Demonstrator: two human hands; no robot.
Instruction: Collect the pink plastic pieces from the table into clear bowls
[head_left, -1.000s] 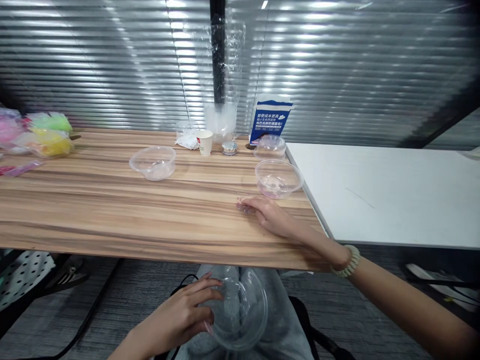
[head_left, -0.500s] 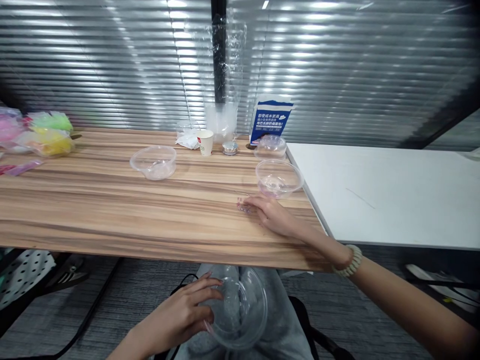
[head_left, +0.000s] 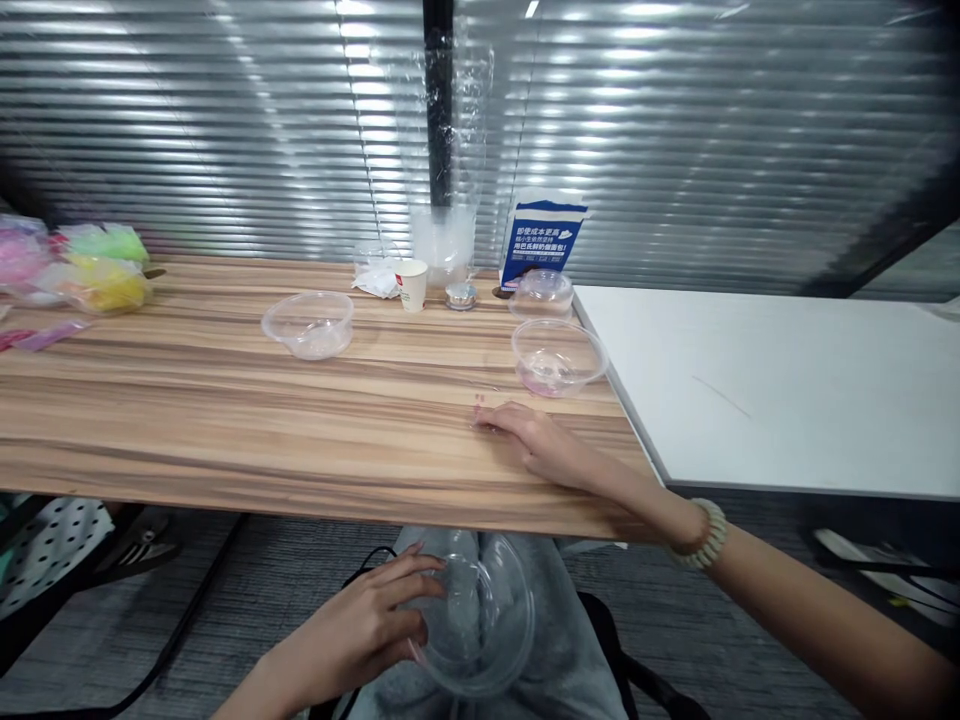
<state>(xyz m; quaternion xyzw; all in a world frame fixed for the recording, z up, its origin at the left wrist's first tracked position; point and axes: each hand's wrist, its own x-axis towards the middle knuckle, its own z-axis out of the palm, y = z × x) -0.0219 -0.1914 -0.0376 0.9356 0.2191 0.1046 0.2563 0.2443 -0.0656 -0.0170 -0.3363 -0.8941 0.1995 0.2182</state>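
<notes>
My left hand (head_left: pixel 375 620) grips the left rim of a clear round plastic bowl (head_left: pixel 487 630) above my lap, below the table's front edge. My right hand (head_left: pixel 529 435) reaches over the wooden table (head_left: pixel 225 420), its fingers pressed together on a small clear piece of plastic (head_left: pixel 478 408) with pinkish marks, partly hidden by the fingertips. Just behind that hand stands a clear bowl (head_left: pixel 559 360) with something pinkish at its bottom. Farther left on the table is another clear bowl (head_left: pixel 311 325).
A paper cup (head_left: pixel 411 285), a small round tin (head_left: pixel 460 296), a blue packet (head_left: pixel 541 240) and an upturned clear container (head_left: pixel 541 293) line the back. Colourful bags (head_left: pixel 105 275) lie far left. A white table (head_left: pixel 787 390) adjoins on the right.
My right hand has shifted slightly towards me and left, its fingertips now covering more of the small plastic piece. My left hand and its bowl have stayed nearly still.
</notes>
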